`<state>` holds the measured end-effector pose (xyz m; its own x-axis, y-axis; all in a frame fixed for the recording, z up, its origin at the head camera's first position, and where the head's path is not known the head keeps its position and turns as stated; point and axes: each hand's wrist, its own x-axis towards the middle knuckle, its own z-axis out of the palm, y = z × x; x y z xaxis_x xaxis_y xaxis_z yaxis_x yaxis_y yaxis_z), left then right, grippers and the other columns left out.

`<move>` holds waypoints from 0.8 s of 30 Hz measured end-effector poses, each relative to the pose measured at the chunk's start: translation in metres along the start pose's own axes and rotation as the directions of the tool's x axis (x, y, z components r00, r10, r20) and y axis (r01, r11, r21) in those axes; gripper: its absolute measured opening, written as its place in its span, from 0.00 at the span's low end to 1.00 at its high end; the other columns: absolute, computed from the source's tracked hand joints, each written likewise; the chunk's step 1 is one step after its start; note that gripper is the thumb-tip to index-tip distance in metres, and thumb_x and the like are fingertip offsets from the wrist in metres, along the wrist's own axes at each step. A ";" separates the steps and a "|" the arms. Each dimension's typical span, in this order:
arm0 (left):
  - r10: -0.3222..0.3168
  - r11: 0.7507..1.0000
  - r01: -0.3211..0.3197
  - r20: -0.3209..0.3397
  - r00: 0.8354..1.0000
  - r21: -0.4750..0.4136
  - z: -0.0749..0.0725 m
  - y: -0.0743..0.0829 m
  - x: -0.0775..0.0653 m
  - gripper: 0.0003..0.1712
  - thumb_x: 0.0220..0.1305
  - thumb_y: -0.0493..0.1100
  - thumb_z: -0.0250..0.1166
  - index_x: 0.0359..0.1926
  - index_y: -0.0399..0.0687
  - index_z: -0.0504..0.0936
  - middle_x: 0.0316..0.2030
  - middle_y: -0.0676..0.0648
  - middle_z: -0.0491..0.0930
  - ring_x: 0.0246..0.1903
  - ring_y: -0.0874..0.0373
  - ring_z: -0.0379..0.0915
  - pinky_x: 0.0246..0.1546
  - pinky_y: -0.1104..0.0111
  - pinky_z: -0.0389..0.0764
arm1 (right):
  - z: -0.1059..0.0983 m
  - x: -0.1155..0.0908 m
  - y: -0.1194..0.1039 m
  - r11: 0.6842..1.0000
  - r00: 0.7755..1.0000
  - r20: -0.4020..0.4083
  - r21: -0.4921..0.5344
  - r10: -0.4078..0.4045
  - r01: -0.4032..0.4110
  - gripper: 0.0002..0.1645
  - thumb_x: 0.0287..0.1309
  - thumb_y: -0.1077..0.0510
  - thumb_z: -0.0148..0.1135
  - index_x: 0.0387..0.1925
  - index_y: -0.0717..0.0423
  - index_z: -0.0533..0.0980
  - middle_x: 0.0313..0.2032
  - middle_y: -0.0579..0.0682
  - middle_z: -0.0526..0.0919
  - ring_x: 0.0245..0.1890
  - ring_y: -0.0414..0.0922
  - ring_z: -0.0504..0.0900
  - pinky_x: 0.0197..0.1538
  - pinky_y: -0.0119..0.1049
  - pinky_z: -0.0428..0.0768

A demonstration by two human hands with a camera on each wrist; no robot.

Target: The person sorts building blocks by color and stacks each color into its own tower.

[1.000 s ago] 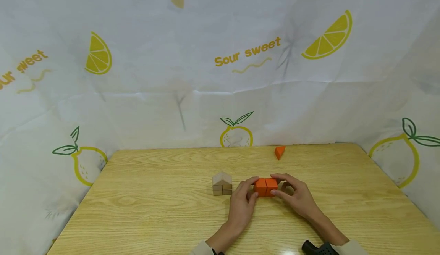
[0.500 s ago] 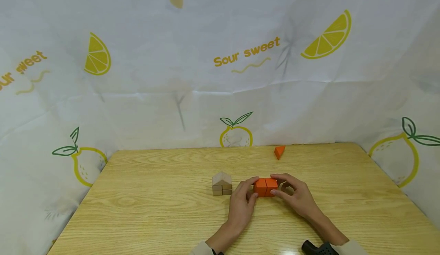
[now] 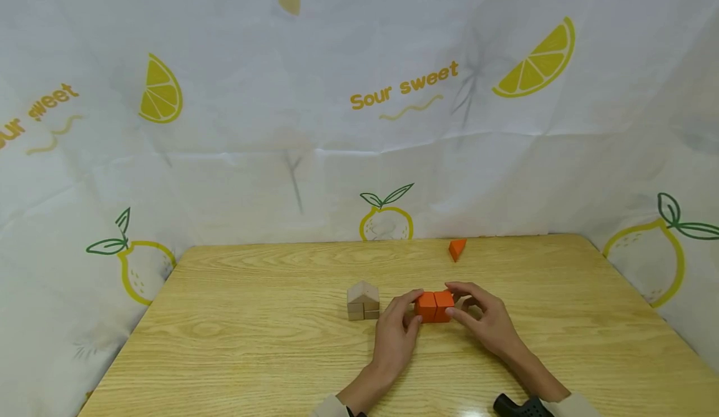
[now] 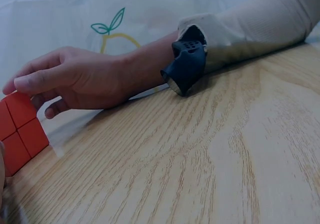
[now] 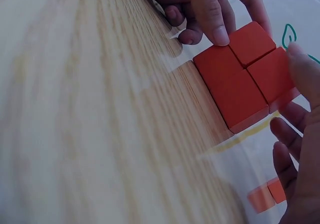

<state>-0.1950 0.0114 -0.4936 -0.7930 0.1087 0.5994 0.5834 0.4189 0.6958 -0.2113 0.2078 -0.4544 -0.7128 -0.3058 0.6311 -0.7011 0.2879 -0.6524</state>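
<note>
Orange blocks (image 3: 427,308) stand on the table as a stack two wide and two high, with narrow seams between them. My left hand (image 3: 393,333) holds their left side between thumb and forefinger. In the right wrist view its thumb presses the block face near an edge. From the right, my right hand (image 3: 487,320) has thumb and forefinger at front and back of the upper right block (image 5: 272,74), its other fingers loosely bent. The left wrist view catches the same stack (image 4: 25,129) at its left edge, my left hand almost all out of frame there.
Left of my left hand, a small house of plain wooden blocks (image 3: 362,304) carries a triangular roof piece. Farther back lies an orange triangular block (image 3: 457,250) near the table's (image 3: 236,342) rear edge. A printed white cloth (image 3: 253,186) hangs behind.
My right hand has shifted very slightly to the right, its thumb and fingertip now nearer the upper block's right edge. The left hand and the stack look the same.
</note>
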 end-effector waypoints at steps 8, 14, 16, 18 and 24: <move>-0.010 1.000 0.010 0.001 1.000 -0.006 -0.001 0.001 0.000 0.30 0.56 0.27 0.67 0.60 0.49 0.75 0.45 0.51 0.78 0.24 0.69 0.62 0.23 0.79 0.68 | 0.000 0.000 -0.004 0.999 0.998 -0.051 0.014 0.034 -0.034 0.18 0.47 0.80 0.65 0.42 0.70 0.76 0.38 0.62 0.81 0.36 0.51 0.76 0.38 0.30 0.76; -0.017 1.000 0.017 0.007 1.000 -0.003 -0.001 0.002 -0.001 0.31 0.56 0.27 0.67 0.60 0.50 0.74 0.45 0.51 0.78 0.24 0.70 0.62 0.23 0.79 0.68 | 0.000 -0.001 0.000 0.996 0.998 -0.045 0.077 0.045 -0.042 0.16 0.45 0.81 0.65 0.36 0.67 0.75 0.39 0.62 0.80 0.40 0.48 0.77 0.37 0.31 0.75; -0.012 1.000 0.012 0.007 1.000 0.002 -0.001 0.001 -0.001 0.31 0.56 0.27 0.67 0.60 0.50 0.74 0.45 0.51 0.78 0.24 0.70 0.62 0.23 0.79 0.68 | 0.000 -0.002 0.001 0.996 0.998 -0.045 0.087 0.033 -0.029 0.16 0.45 0.81 0.65 0.36 0.67 0.75 0.39 0.62 0.80 0.40 0.47 0.78 0.36 0.30 0.75; -0.008 1.000 0.008 0.006 1.000 0.005 0.000 0.001 -0.001 0.31 0.56 0.27 0.67 0.60 0.50 0.74 0.45 0.51 0.78 0.24 0.70 0.62 0.23 0.79 0.68 | 0.000 -0.002 0.001 0.996 0.999 -0.048 0.094 0.011 -0.006 0.17 0.44 0.82 0.65 0.36 0.67 0.76 0.38 0.63 0.80 0.40 0.47 0.78 0.36 0.30 0.75; -0.001 1.000 0.001 -0.007 1.000 0.000 0.001 0.002 -0.002 0.31 0.56 0.26 0.67 0.59 0.49 0.75 0.45 0.51 0.78 0.23 0.70 0.62 0.23 0.79 0.68 | -0.001 -0.001 -0.006 0.998 0.998 -0.062 0.055 -0.004 0.007 0.14 0.50 0.82 0.58 0.39 0.70 0.76 0.39 0.64 0.79 0.39 0.47 0.77 0.38 0.30 0.75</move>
<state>-0.1928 0.0125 -0.4937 -0.7923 0.1018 0.6016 0.5825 0.4194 0.6963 -0.2064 0.2071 -0.4512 -0.7097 -0.2499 0.6587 -0.7044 0.2354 -0.6697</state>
